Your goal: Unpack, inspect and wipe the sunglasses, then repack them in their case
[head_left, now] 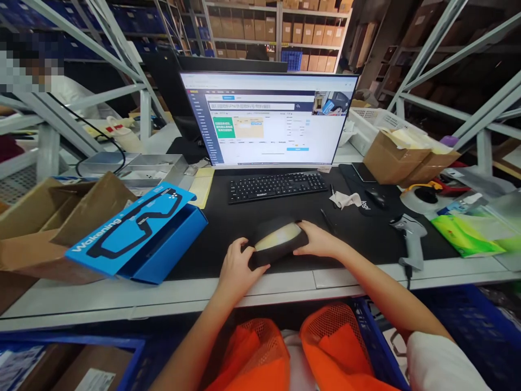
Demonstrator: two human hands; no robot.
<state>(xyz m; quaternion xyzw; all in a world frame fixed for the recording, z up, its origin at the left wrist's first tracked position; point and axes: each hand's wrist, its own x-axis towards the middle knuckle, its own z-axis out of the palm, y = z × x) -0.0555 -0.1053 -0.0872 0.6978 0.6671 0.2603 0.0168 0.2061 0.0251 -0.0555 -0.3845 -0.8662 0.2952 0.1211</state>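
A dark oval case (278, 240) with a shiny lens-like face lies on the black desk mat (228, 228) in front of me. My left hand (236, 270) grips its left end with curled fingers. My right hand (319, 240) holds its right end, fingers wrapped over the edge. An open blue box (138, 233) printed with goggles and the word "Wakening" sits to the left, leaning on a brown carton (49, 222).
A keyboard (277, 185) and a lit monitor (268, 119) stand behind the case. A barcode scanner (411, 239), a mouse (376, 196), cardboard boxes (402, 157) and green packets (464, 233) lie at right. Orange mesh (285, 353) fills a blue crate below the table edge.
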